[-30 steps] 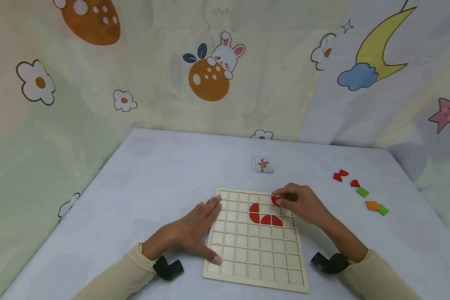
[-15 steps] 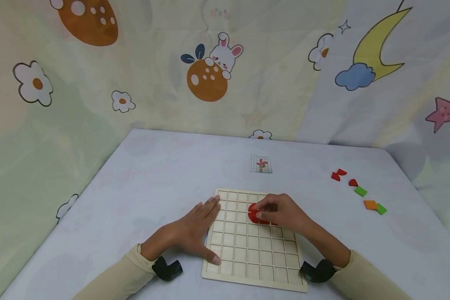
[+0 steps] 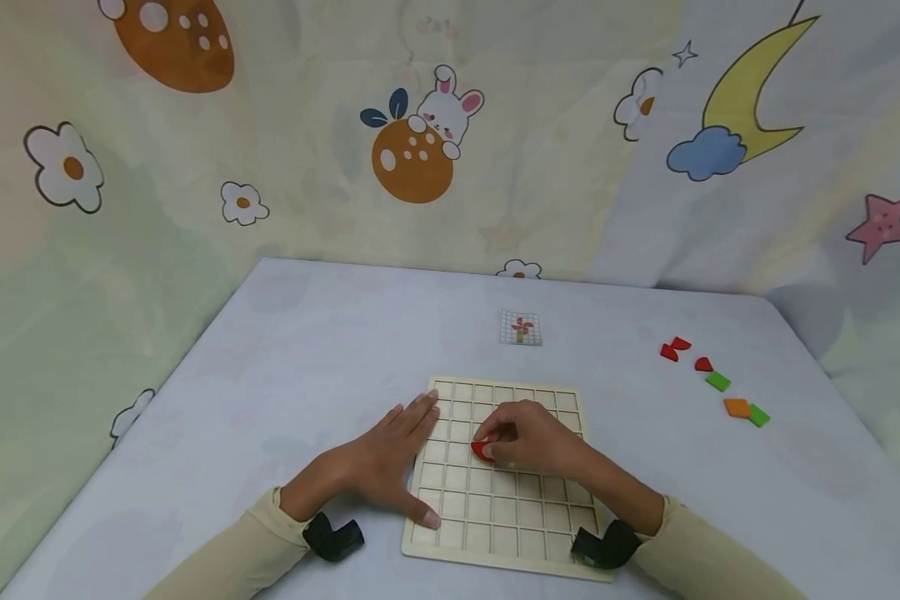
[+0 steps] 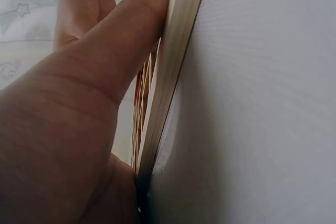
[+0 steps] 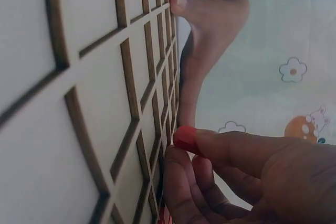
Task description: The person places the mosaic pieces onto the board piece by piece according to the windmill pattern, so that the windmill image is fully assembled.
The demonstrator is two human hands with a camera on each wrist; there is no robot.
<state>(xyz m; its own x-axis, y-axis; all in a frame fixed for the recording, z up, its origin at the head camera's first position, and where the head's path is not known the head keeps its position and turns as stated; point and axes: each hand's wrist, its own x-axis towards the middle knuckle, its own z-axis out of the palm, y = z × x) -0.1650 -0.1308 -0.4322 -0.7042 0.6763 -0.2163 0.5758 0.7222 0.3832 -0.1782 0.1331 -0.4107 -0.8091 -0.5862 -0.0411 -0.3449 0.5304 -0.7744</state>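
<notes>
A wooden grid board (image 3: 495, 517) lies on the white table. My left hand (image 3: 378, 458) rests along its left edge with fingers spread, and in the left wrist view the thumb (image 4: 136, 14) presses on the board's rim. Over the upper-middle squares, my right hand (image 3: 534, 439) pinches a small red rounded piece (image 3: 479, 451) between thumb and fingers. That red piece (image 5: 185, 137) shows at the fingertips in the right wrist view, close to the board; whether it touches is hard to see. The red pieces set in the grid are covered by my right hand in the head view.
Beyond the board lies a small pattern card (image 3: 521, 328) with a pinwheel picture. To the right are loose red pieces (image 3: 669, 352), a green square (image 3: 718, 381), and an orange square (image 3: 737, 408) beside another green one (image 3: 758, 416).
My right hand has moved left and slightly nearer across the board, carrying the red piece from the upper right squares. My left hand stays in place on the edge.
</notes>
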